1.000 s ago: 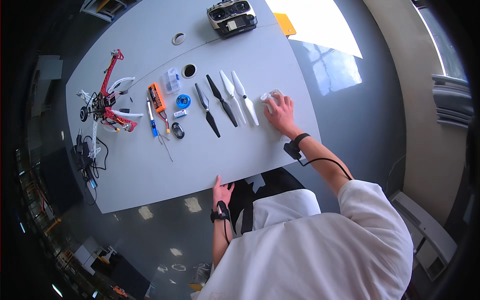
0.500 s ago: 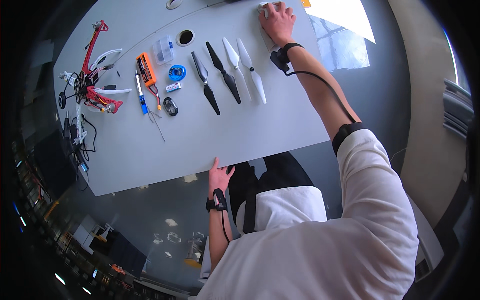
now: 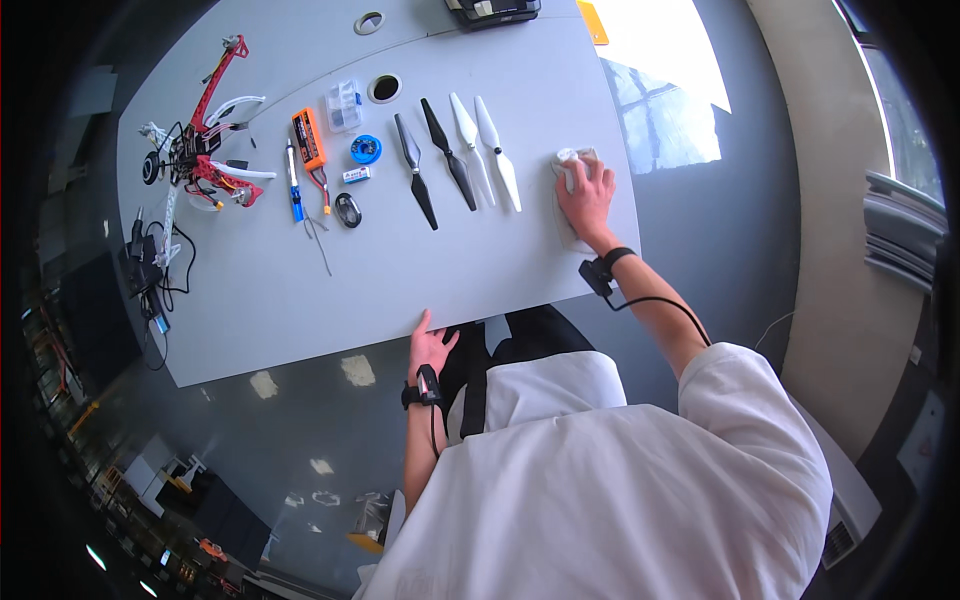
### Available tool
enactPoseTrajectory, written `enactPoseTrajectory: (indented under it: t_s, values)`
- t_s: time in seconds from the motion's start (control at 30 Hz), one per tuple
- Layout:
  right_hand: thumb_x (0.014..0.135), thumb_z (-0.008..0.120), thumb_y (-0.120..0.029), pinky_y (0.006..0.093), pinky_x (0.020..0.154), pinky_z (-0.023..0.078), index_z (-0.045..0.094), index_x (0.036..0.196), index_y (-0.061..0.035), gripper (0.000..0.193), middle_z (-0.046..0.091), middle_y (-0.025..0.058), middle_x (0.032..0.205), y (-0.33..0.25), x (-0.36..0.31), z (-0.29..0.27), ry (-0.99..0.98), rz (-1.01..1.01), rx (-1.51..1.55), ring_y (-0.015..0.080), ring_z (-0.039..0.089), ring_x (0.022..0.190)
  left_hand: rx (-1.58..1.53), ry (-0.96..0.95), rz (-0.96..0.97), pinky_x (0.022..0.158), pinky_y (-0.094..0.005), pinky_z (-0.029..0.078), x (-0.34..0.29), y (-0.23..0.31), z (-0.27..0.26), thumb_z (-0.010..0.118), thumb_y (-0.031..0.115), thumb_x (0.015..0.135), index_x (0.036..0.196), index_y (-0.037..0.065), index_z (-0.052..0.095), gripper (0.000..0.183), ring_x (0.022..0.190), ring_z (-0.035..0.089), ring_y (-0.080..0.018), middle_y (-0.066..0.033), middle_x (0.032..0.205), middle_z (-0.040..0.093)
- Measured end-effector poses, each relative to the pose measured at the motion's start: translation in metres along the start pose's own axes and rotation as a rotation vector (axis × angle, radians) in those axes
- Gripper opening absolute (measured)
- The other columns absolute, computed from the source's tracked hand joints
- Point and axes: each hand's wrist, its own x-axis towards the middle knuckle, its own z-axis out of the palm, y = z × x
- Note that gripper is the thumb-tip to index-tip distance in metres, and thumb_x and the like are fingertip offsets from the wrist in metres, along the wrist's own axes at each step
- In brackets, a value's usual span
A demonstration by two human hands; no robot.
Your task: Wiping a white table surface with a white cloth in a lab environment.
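At the right side of the table, my right hand (image 3: 588,197) presses down on a crumpled whitish cloth (image 3: 570,156), its fingers bent over it. The palm hides part of the cloth. My left hand (image 3: 431,346) is at the table's front edge, fingers spread, holding nothing; one fingertip touches the edge. Left of my right hand lie two white propellers (image 3: 498,155) (image 3: 470,140), then a black propeller (image 3: 449,156) and a dark grey one (image 3: 414,170), roughly side by side.
A red and white drone frame (image 3: 200,150) stands at the left. Near it lie an orange battery (image 3: 308,140), a blue and white pen-like tool (image 3: 294,182), a blue spool (image 3: 366,149), a clear parts box (image 3: 344,106) and a coiled black cable (image 3: 347,210). A black case (image 3: 493,12) is at the back.
My right hand has come from the far right of the table toward me, bringing the cloth along. My left hand stays at the front edge. The view has shifted slightly.
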Motion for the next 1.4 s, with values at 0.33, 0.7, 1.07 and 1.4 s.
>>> enactPoseTrajectory:
  t_s: [0.33,0.7,1.07,1.4]
  values:
    - [0.071,0.065,-0.019,0.0407,0.081,0.037,0.060,0.096,-0.0193,0.025,0.049,0.0053,0.110,0.012,0.017,-0.004,-0.085,-0.181,-0.014,0.0289,0.045,0.096,-0.052,0.002,-0.105,0.101,-0.0484,0.029,0.003,0.007,-0.001,0.058,0.033,0.088,0.122,0.013,0.046,0.042,0.125,0.036,-0.0200,-0.0043,0.128,0.045]
    - [0.076,0.061,-0.030,0.0428,0.081,0.038,0.060,0.102,-0.0195,0.028,0.050,0.0081,0.110,-0.043,0.182,0.081,-0.015,-0.185,-0.038,0.0301,0.046,0.099,-0.070,0.036,-0.057,0.103,-0.0441,0.029,0.001,0.005,0.006,0.058,0.033,0.088,0.126,0.011,0.043,0.046,0.125,0.036,-0.0205,-0.0046,0.132,0.042]
    - [0.075,0.062,-0.026,0.0416,0.078,0.037,0.060,0.096,-0.0236,0.020,0.051,0.0045,0.108,-0.028,0.109,0.047,-0.081,-0.268,0.032,0.0285,0.046,0.095,-0.129,0.068,-0.042,0.102,-0.0391,0.032,0.016,-0.001,-0.001,0.061,0.028,0.087,0.122,0.009,0.047,0.042,0.119,0.043,-0.0207,-0.0050,0.124,0.051]
    - [0.073,0.065,-0.021,0.0385,0.078,0.038,0.059,0.094,-0.0243,0.022,0.051,0.0016,0.110,0.003,-0.008,-0.010,-0.194,-0.397,0.115,0.0266,0.046,0.095,-0.165,0.108,-0.043,0.106,-0.0400,0.031,0.012,0.003,0.009,0.063,0.022,0.085,0.121,0.006,0.047,0.042,0.120,0.044,-0.0220,-0.0069,0.124,0.050]
